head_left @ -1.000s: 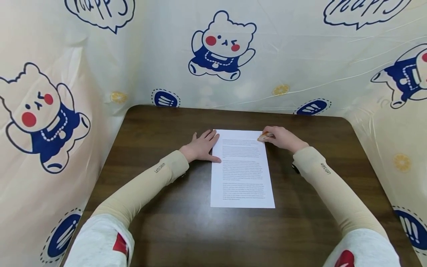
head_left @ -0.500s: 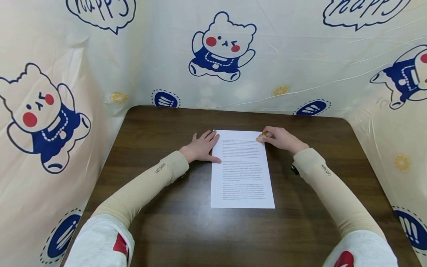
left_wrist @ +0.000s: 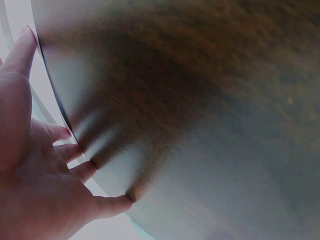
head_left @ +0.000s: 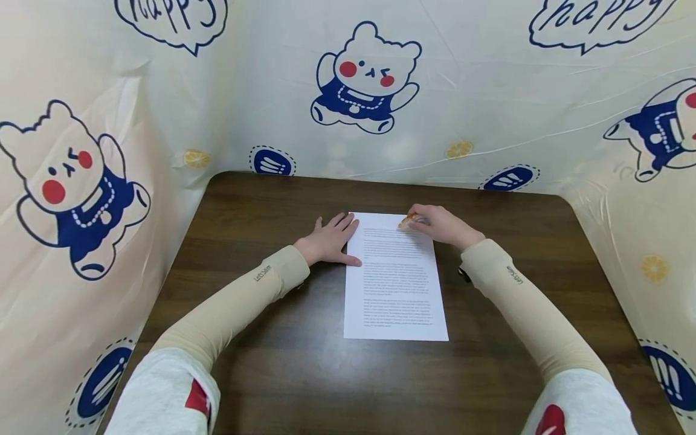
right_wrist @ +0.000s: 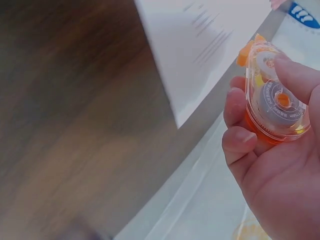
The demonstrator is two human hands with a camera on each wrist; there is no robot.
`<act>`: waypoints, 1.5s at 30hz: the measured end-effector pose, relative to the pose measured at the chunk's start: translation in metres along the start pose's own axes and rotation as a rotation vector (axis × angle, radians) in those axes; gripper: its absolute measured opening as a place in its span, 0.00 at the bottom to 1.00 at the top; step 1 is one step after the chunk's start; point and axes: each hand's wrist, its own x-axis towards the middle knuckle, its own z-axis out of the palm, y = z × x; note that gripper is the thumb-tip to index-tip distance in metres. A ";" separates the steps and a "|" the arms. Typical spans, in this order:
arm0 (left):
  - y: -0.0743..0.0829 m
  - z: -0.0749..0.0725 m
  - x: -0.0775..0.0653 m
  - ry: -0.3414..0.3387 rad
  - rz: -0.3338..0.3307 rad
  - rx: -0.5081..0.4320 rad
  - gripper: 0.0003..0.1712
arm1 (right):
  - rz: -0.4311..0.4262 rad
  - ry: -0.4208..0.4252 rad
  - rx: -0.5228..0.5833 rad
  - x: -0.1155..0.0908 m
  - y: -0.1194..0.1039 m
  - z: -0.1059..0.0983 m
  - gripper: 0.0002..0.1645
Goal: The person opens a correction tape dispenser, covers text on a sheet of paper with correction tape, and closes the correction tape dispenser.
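Note:
A printed white sheet of paper (head_left: 397,284) lies flat on the dark wooden table. My left hand (head_left: 328,240) is spread at the paper's upper left edge, its fingers straight and the fingertips on the sheet and table. In the left wrist view the left hand (left_wrist: 45,170) shows its palm, with the fingertips down on the surface. My right hand (head_left: 443,226) holds a correction tape (head_left: 409,222) over the top right part of the sheet. The right wrist view shows the transparent orange correction tape (right_wrist: 277,95) gripped between thumb and curled fingers, with its orange tip outward.
The dark brown table (head_left: 261,362) stretches around the paper to its rounded far corners. A pale curtain (head_left: 261,78) printed with cartoon bears hangs behind and at both sides, close to the table's far edge.
My right hand has moved left along the top of the sheet with the correction tape. The left hand and the paper stay where they were; the head view has shifted slightly.

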 end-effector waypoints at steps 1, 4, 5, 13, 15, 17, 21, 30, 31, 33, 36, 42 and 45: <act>0.000 0.001 0.000 -0.002 0.000 0.003 0.67 | -0.003 -0.005 0.005 0.002 -0.003 0.002 0.16; 0.001 0.002 0.001 -0.009 -0.001 0.011 0.67 | -0.018 -0.020 0.008 0.010 -0.013 0.007 0.16; 0.001 0.002 0.001 -0.011 -0.002 0.015 0.67 | -0.023 -0.024 0.010 0.012 -0.016 0.008 0.16; 0.001 0.005 0.004 -0.011 -0.007 0.029 0.68 | -0.076 -0.033 -0.002 0.027 -0.036 0.017 0.16; 0.001 0.005 0.005 -0.007 -0.004 0.032 0.67 | -0.088 -0.038 -0.014 0.031 -0.039 0.020 0.16; 0.001 0.005 0.005 -0.006 0.001 0.030 0.67 | -0.094 -0.046 -0.029 0.034 -0.042 0.022 0.16; 0.001 0.004 0.005 -0.010 0.002 0.034 0.67 | -0.111 -0.058 -0.052 0.041 -0.047 0.026 0.16; 0.003 0.003 0.004 -0.016 0.000 0.038 0.67 | -0.140 -0.067 -0.092 0.051 -0.056 0.028 0.15; 0.003 0.003 0.004 -0.016 0.000 0.040 0.67 | -0.141 -0.069 -0.096 0.052 -0.057 0.028 0.15; 0.003 0.002 0.004 -0.017 -0.002 0.040 0.67 | -0.147 -0.071 -0.106 0.053 -0.058 0.030 0.15; 0.003 0.001 0.003 -0.017 0.000 0.040 0.67 | -0.160 -0.072 -0.118 0.054 -0.059 0.031 0.15; 0.002 0.000 0.002 -0.012 -0.001 0.044 0.66 | -0.179 -0.056 -0.177 0.058 -0.063 0.031 0.13; 0.001 -0.001 0.001 -0.007 -0.005 0.045 0.66 | -0.175 -0.058 -0.221 0.061 -0.067 0.030 0.13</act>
